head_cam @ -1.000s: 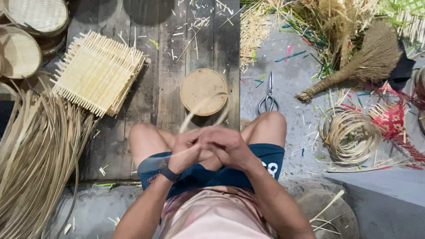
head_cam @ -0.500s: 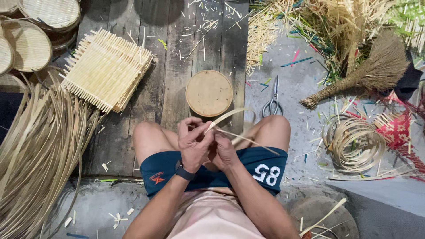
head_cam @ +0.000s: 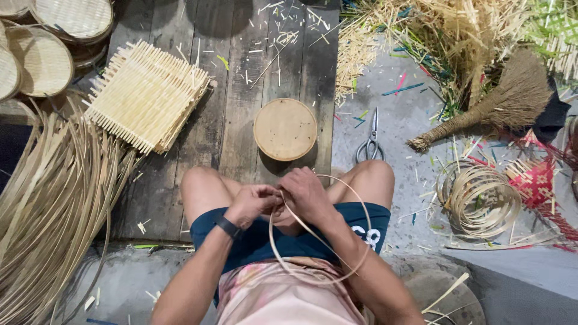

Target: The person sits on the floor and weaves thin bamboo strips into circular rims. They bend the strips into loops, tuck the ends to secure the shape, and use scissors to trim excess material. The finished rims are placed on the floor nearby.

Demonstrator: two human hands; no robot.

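Observation:
I sit with my knees up, both hands meeting over my lap. My left hand [head_cam: 256,201], with a dark wristband, pinches one end of a thin pale bamboo strip [head_cam: 301,274]. My right hand [head_cam: 308,194] grips the same strip beside it. The strip curves into a round loop that hangs over my lap and right forearm. Just beyond my hands a round wooden block [head_cam: 285,129] stands on the dark plank floor [head_cam: 241,108].
A stack of square woven bamboo mats [head_cam: 147,96] lies far left, round woven trays [head_cam: 42,57] beyond it. Long bamboo strips [head_cam: 48,204] pile at the left. Scissors [head_cam: 370,141], a straw broom [head_cam: 487,114] and coiled strips [head_cam: 481,198] lie to the right.
The strip, straight between my hands before, is now bent into a full loop over my lap. My hands have stayed together above my thighs.

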